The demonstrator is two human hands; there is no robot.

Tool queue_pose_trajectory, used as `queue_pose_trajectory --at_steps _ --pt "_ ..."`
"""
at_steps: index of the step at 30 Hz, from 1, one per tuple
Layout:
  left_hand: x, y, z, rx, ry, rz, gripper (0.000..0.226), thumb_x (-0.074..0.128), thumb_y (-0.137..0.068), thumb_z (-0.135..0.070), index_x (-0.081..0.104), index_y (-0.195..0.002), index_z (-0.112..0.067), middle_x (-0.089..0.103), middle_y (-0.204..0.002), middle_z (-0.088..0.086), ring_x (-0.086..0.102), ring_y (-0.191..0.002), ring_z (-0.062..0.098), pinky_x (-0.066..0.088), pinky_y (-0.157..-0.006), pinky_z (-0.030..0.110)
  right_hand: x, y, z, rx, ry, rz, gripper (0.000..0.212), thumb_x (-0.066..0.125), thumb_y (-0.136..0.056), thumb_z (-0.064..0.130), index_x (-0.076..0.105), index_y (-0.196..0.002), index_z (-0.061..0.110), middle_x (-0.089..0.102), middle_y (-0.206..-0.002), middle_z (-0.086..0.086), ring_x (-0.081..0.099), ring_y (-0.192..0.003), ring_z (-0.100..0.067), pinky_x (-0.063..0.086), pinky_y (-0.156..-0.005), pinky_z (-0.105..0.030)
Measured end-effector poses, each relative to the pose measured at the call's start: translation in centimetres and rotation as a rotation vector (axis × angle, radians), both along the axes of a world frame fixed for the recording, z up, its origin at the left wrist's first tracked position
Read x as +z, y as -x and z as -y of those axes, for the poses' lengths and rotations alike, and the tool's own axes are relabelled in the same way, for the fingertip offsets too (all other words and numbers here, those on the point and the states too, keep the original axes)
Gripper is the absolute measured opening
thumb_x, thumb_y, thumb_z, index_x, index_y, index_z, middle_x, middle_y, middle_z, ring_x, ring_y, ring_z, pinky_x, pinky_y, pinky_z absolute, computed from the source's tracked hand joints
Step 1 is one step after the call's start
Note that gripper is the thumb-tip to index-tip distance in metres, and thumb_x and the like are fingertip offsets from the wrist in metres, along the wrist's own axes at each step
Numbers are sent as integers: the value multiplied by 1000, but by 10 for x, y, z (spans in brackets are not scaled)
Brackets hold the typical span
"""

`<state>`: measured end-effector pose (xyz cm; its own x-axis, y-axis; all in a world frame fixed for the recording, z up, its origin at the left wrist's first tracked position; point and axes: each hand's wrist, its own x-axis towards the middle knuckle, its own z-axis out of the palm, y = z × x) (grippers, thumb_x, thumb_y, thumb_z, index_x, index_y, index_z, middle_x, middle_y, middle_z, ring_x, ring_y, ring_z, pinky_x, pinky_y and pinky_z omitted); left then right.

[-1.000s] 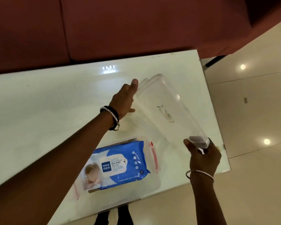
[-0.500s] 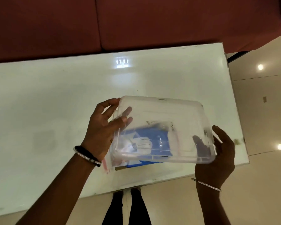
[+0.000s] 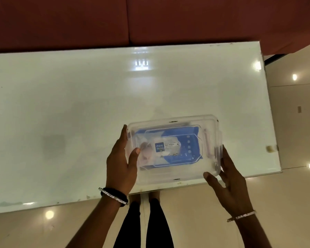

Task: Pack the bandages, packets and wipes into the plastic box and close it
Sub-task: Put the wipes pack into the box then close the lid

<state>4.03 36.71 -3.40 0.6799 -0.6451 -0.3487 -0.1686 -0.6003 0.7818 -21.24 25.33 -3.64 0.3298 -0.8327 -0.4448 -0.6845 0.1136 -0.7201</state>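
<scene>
Head view, looking down: a clear rectangular plastic box [image 3: 174, 169] sits on the near edge of a glossy white tabletop [image 3: 61, 113], towards its right end. A clear plastic lid [image 3: 172, 122] lies on top of the box; whether it is fully seated cannot be told. Through the lid, a blue pack of wet wipes [image 3: 186, 140] with a white label is visible lying flat inside. Other contents are too blurred to identify.

Left hand [image 3: 121, 163]: clasped on the left short end of the box, thumb pressed on top of the lid, fingers running along the end wall. A dark bracelet with a silver band [image 3: 113, 195] is on that wrist.

Right hand [image 3: 227, 179]: at the near right corner of the box, fingers spread and open, fingertips touching the right end, thumb by the near corner. No firm grip seen. A thin silver bangle [image 3: 242, 216] is on that wrist.

Beyond the table, dark red upholstery [image 3: 150, 20]. Below and to the right, cream tiled floor [image 3: 293, 131] with light reflections. The person's dark-trousered legs [image 3: 143, 224] show under the table edge.
</scene>
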Motion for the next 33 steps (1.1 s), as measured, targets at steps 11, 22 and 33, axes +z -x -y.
queue_pose_trajectory --at_steps 11,22,33 --pt "-19 0 -10 94 -106 -43 61 65 -89 -20 41 -145 -22 52 -130 11 57 -115 24 49 -92 30 -16 -29 -11 -262 144 -156 44 59 -94 34 58 -135 18 71 -120 -7 70 -102 -24 53 -85 -20" --pt "-30 -2 -15 275 -109 -151 52 75 -77 -41 62 -125 -23 67 -99 -1 64 -80 12 50 -63 16 -21 -40 17 -356 60 -226 44 67 -88 39 64 -127 19 74 -111 -9 70 -96 -28 56 -90 -51" --pt "-40 4 -13 477 -33 -675 42 71 -81 -32 59 -120 -22 69 -117 9 68 -103 26 59 -78 42 0 -37 71 -355 -527 -135 27 77 -79 13 71 -105 10 71 -92 -10 66 -96 -33 56 -81 -46"
